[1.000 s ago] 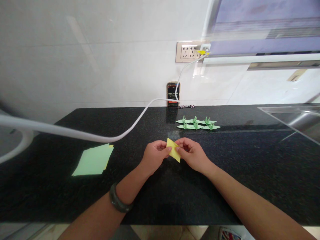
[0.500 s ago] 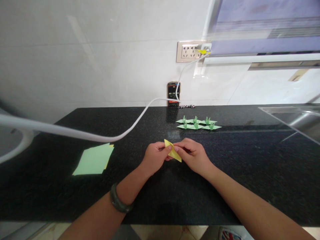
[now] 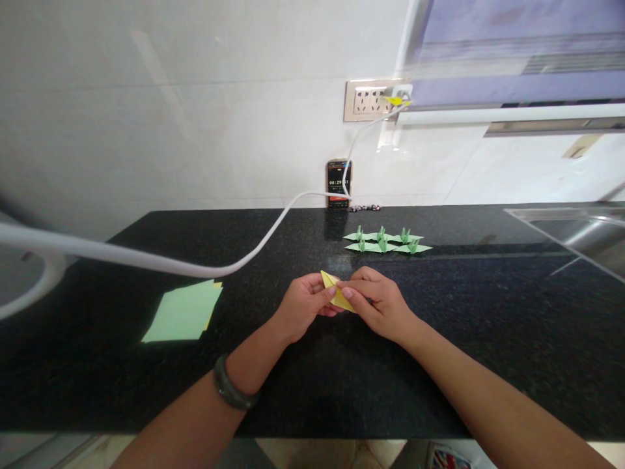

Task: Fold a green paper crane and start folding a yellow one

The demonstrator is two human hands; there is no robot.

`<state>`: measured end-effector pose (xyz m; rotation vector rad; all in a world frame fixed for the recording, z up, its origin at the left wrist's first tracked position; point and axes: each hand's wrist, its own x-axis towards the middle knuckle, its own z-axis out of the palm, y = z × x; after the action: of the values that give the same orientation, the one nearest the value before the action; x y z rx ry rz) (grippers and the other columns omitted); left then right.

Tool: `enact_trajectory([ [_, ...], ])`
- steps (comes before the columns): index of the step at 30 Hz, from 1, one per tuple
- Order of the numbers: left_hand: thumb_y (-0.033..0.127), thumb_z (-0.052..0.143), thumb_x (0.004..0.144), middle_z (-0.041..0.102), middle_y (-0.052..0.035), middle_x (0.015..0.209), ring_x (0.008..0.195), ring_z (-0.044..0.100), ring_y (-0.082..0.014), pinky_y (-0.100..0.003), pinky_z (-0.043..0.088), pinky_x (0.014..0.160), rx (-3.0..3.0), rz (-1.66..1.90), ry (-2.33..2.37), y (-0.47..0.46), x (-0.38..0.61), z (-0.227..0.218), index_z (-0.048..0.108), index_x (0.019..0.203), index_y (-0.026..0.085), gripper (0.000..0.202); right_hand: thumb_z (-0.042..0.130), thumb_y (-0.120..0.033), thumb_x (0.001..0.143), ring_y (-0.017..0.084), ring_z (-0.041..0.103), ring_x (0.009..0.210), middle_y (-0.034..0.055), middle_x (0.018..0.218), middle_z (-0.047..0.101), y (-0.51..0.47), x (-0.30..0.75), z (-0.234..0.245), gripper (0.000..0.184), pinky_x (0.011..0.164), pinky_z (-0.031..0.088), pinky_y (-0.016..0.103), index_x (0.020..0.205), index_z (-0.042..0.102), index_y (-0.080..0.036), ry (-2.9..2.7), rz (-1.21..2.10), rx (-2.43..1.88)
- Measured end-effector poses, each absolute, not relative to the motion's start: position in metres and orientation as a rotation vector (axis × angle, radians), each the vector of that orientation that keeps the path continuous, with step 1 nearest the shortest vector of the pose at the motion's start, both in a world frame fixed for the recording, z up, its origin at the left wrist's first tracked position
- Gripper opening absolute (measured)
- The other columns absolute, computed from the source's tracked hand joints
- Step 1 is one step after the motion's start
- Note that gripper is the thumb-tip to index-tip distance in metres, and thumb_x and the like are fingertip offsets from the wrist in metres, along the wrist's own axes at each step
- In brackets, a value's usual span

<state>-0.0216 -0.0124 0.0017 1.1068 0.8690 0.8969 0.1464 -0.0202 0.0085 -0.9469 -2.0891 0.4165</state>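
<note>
A small folded piece of yellow paper (image 3: 329,279) is held just above the black countertop (image 3: 303,391), its pointed end up and to the left. My left hand (image 3: 307,305) grips it from the left, thumb on top and fingers beneath. From the right, my right hand (image 3: 375,301) pinches the same paper with thumb and forefinger, covering part of its lower right side. Several green folded paper cranes (image 3: 383,244) stand in two rows beyond my hands. Left of my left hand lies a stack of green paper sheets (image 3: 185,312), with yellow edges showing underneath.
A white cable (image 3: 263,247) runs across the left side to the wall socket (image 3: 368,101). A phone (image 3: 338,184) showing a timer leans against the wall, beside a small beaded string (image 3: 365,208). At the right is a metal sink (image 3: 586,228).
My right thumb and forefinger have shifted slightly over the yellow paper and cover more of its lower right end. The paper's upper edge now shows a fold. The left hand has barely moved.
</note>
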Motion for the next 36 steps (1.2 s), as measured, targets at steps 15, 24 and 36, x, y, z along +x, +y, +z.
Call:
enact_trajectory([
  [15, 0.039, 0.058, 0.069, 0.062, -0.0035, 0.071, 0.065, 0.059, -0.0125, -0.022, 0.046, 0.058, 1.156, 0.992, 1.017, -0.01, -0.021, 0.001, 0.059, 0.078, 0.013, 0.028, 0.04, -0.026, 0.084, 0.015, 0.052, 0.07, 0.0036, 0.076, 0.055, -0.02, 0.144, 0.004, 0.021, 0.064, 0.042, 0.028, 0.09, 0.059, -0.02, -1.881, 0.634, -1.021],
  [24, 0.03, 0.06, 0.068, 0.056, 0.0016, 0.057, 0.049, 0.051, -0.0054, -0.017, 0.042, 0.048, 0.905, 1.234, 0.985, -0.004, -0.023, -0.001, 0.057, 0.075, 0.013, 0.019, 0.068, -0.035, 0.06, 0.009, 0.046, 0.052, -0.0022, 0.071, 0.051, -0.022, 0.141, 0.0, 0.043, 0.047, 0.038, 0.021, 0.093, 0.045, -0.021, -1.806, 0.949, -1.05],
  [36, 0.026, 0.061, 0.07, 0.064, -0.0043, 0.071, 0.056, 0.061, -0.0109, -0.019, 0.047, 0.05, 0.943, 1.061, 0.9, -0.009, -0.021, -0.001, 0.049, 0.103, 0.016, 0.036, 0.053, -0.031, 0.076, 0.01, 0.047, 0.056, -0.0006, 0.067, 0.052, -0.014, 0.137, -0.012, 0.013, 0.051, 0.038, 0.022, 0.078, 0.05, -0.019, -1.658, 0.869, -1.106],
])
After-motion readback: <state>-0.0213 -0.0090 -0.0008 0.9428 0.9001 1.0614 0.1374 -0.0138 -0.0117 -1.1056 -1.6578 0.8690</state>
